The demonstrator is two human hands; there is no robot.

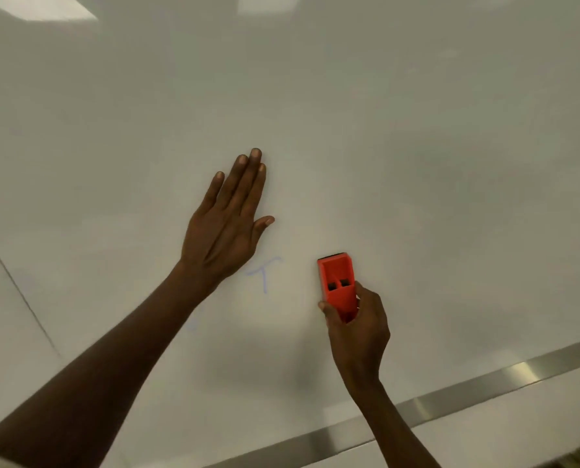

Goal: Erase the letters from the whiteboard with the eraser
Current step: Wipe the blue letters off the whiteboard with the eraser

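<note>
Left hand (229, 221) lies flat, fingers spread, on the whiteboard (416, 163). Right hand (357, 327) pinches the orange eraser (338, 283) beside a faint blue letter (265, 272).

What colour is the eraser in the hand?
The eraser is bright orange-red with a dark strip on its far end, seen in the head view.

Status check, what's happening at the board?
Left hand flat on whiteboard. Right hand gripping orange eraser. Faint blue letter remains, unobstructed.
</note>
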